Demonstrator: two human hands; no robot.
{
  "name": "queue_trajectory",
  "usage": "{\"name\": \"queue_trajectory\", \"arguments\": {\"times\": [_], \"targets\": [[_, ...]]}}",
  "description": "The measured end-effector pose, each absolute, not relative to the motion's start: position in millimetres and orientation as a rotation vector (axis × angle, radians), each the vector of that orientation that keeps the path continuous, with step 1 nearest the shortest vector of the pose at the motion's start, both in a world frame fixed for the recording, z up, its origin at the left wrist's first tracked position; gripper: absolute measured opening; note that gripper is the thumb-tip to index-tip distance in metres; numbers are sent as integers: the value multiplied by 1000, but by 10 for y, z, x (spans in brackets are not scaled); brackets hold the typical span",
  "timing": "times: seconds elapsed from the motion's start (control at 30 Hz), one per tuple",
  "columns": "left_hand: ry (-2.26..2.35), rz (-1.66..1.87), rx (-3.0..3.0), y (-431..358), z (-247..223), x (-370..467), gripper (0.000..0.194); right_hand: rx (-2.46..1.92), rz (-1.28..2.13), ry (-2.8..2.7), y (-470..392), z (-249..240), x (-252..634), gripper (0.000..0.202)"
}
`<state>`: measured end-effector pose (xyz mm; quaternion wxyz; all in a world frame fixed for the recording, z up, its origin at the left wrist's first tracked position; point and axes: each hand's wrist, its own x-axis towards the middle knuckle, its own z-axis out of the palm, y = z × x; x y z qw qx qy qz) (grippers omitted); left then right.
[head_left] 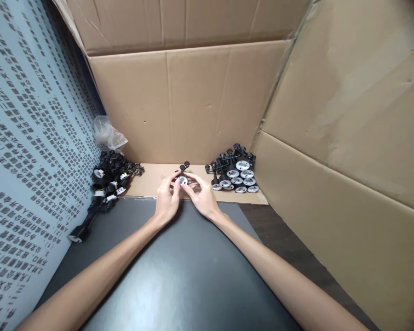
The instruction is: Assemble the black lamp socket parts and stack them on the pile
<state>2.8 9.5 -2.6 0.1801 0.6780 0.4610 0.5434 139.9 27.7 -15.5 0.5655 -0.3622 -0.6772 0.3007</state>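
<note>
black fitting (183,180): is being held at the far middle, over the cardboard strip (146,181).
left hand (167,196): is gripping the fitting's left side.
right hand (203,197): is gripping its right side.
stacked fittings (242,165): are lying far right.
loose fittings (109,177): are lying far left.
</note>
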Motion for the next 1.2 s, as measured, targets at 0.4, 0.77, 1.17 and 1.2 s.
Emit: {"name": "queue_trajectory", "arguments": {"times": [0.4, 0.77, 1.17, 1.2], "targets": [[1190, 1497, 1880, 112, -57, 9, 28, -811, 720, -1501, 259, -131, 1406, 36], [1269, 1492, 1887, 156, -88, -15, 33, -773, 927, -1476, 321, -206, 1397, 44], [1276, 1457, 1888, 187, -124, -24, 27, -822, 677, -1624, 318, -231, 1395, 31], [1270, 1454, 1884, 191, -129, -25, 27, -822, 665, -1630, 319, -232, 1396, 30]]}}
